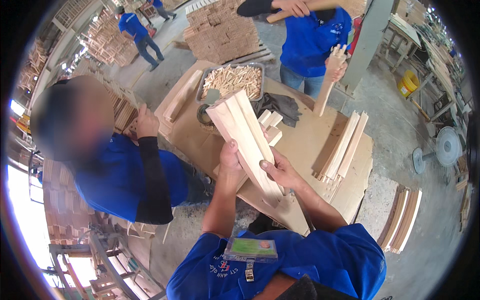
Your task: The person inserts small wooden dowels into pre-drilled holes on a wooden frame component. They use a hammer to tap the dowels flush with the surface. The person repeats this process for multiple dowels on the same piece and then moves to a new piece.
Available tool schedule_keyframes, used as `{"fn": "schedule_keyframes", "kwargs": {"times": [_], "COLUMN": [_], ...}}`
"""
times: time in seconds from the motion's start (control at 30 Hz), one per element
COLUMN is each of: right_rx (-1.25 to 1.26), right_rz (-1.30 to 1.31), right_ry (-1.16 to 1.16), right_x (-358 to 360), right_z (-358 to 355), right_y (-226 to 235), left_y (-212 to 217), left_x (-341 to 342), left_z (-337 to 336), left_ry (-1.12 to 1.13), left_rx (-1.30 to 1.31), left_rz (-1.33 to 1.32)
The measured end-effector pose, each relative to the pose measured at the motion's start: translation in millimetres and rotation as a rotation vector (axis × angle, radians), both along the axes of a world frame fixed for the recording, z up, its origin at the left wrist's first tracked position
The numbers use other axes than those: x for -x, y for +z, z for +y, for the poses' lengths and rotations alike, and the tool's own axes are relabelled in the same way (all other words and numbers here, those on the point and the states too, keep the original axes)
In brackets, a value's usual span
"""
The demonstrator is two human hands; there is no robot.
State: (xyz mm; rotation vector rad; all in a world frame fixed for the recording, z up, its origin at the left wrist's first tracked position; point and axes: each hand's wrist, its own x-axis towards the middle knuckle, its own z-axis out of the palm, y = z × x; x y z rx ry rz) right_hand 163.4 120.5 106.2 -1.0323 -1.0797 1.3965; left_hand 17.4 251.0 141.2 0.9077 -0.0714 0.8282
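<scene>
1. While both forearms are raised from the lower edge toward the middle of the view, a long pale wooden slat is held tilted above the tabletop, its upper end leaning up and to the left.
2. The left hand is pressed against the slat's left edge, the thumb pointing upward and the fingers wrapped behind the wood, so the grip is closed on it.
3. The right hand is laid on the slat's right face lower down, its fingers curled over the edge and closed on the same piece.
4. Short wooden blocks are seen just behind the slat, partly hidden by it.
5. A metal tray of small wooden pegs is set at the far side of the tabletop, with a dark cloth beside it.
6. A bundle of slats is laid near the right edge of the tabletop.
7. A wooden piece is held upright by a person in blue across the tabletop, and another person's hand is raised at the left.
</scene>
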Motion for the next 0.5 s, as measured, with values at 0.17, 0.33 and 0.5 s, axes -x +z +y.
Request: {"fn": "schedule_keyframes", "kwargs": {"times": [0.17,0.33,0.5], "right_rx": [-0.098,-0.008,-0.087], "right_rz": [-0.169,-0.378,-0.505], "right_ry": [-0.149,-0.258,-0.338], "right_x": [2,5,6], "right_z": [-23,-49,-60], "right_y": [18,39,40], "left_y": [12,32,36], "left_x": [-9,-20,-20], "left_z": [-29,-54,-59], "left_ry": [0.157,0.245,0.199], "left_rx": [0.100,0.095,0.069], "left_rz": [0.052,0.146,0.177]}}
